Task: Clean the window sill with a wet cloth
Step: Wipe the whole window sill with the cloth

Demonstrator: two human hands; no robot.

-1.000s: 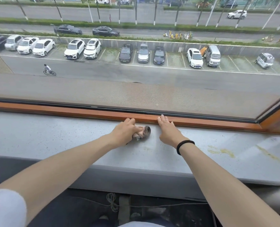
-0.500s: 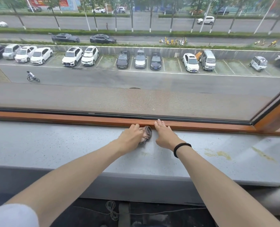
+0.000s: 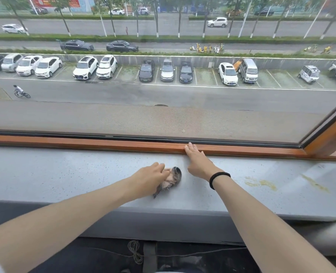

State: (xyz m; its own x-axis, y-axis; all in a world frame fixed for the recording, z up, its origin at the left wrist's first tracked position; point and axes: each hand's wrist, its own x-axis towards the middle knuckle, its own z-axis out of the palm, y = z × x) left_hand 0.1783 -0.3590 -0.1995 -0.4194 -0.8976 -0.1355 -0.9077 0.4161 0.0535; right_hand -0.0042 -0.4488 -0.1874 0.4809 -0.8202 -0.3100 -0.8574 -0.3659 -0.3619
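Observation:
A small bunched grey-brown cloth [image 3: 172,179] lies on the grey speckled window sill [image 3: 64,174], near its middle. My left hand [image 3: 147,179] holds the cloth from its left side, fingers curled over it. My right hand [image 3: 197,161] lies flat on the sill just right of the cloth, fingers straight, fingertips touching the wooden window frame [image 3: 104,143]. A black band circles my right wrist.
Yellow-brown stains [image 3: 260,182] mark the sill to the right of my right hand, with a longer streak [image 3: 314,183] further right. The frame corner [image 3: 324,138] rises at the right. Behind the glass lie a road and parked cars. A cord [image 3: 135,251] hangs below the sill.
My left hand has drawn the cloth back from the wooden frame toward the sill's front edge. My right hand stays with its fingertips at the frame.

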